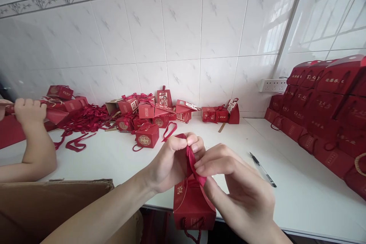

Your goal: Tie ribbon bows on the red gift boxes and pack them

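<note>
A red box (192, 205) stands at the near edge of the worktop (114, 158); left hand (171, 164) and right hand (243, 190) both pinch its ribbon (190, 159) above the lid; the bow looks unfinished; ribboned boxes (146, 135) farther back seem done.

White tiled wall (183, 26), white counter (300, 194), bright window (331, 11) at right

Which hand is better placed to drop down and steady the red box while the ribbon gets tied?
Probably right. The right hand pinches the ribbon low, just above the red box; the left hand pinches the ribbon's top, farther from it.
</note>
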`<state>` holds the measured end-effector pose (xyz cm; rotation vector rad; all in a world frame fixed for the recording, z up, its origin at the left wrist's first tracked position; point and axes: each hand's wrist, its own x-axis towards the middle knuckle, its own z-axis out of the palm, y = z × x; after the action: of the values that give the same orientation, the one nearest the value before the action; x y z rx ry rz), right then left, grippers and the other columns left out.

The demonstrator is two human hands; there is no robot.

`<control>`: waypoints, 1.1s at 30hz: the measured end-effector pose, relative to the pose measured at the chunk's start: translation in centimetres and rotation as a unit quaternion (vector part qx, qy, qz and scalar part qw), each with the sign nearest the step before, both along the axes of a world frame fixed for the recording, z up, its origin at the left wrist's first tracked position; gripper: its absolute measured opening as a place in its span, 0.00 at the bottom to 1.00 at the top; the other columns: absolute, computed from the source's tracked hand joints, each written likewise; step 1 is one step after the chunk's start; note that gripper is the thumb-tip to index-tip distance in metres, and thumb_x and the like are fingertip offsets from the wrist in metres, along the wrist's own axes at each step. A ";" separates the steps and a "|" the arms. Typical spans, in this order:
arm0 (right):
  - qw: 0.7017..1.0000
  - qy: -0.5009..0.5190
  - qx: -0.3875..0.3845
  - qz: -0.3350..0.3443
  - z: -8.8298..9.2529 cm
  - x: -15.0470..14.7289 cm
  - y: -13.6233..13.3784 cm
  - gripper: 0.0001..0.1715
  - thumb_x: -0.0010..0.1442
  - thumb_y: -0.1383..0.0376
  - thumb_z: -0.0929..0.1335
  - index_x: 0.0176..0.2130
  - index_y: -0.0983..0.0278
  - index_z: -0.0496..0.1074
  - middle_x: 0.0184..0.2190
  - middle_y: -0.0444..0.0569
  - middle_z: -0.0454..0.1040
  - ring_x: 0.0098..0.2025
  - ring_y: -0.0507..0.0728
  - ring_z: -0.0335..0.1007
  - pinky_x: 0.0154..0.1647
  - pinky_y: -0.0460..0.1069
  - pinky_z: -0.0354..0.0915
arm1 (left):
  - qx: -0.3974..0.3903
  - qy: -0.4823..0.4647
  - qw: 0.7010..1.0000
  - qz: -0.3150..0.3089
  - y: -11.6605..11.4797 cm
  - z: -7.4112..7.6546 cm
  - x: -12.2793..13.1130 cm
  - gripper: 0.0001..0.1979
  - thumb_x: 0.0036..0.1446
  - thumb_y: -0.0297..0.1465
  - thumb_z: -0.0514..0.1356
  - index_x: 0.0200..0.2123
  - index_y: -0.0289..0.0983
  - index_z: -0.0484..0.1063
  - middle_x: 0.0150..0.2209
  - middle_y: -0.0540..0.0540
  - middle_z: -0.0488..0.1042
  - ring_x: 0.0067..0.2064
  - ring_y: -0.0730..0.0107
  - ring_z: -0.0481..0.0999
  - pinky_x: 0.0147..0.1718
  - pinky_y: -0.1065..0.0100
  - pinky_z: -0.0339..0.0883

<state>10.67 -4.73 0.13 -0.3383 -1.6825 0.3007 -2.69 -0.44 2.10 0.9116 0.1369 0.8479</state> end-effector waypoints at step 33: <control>0.919 0.277 -0.270 -0.069 -1.2 4.2 3.2 0.12 0.53 0.59 0.72 0.30 0.62 0.66 0.25 0.41 0.66 0.28 0.50 0.64 0.33 0.47 0.63 | 0.273 0.389 0.761 0.441 0.3 -0.9 -5.2 0.10 0.50 0.39 0.63 0.32 0.39 0.75 0.28 0.49 0.73 0.31 0.71 0.70 0.33 0.70 0.66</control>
<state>14.88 -1.51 -1.07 -0.7046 -0.9879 0.6905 -7.91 -0.18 1.25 1.7829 1.1784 1.3570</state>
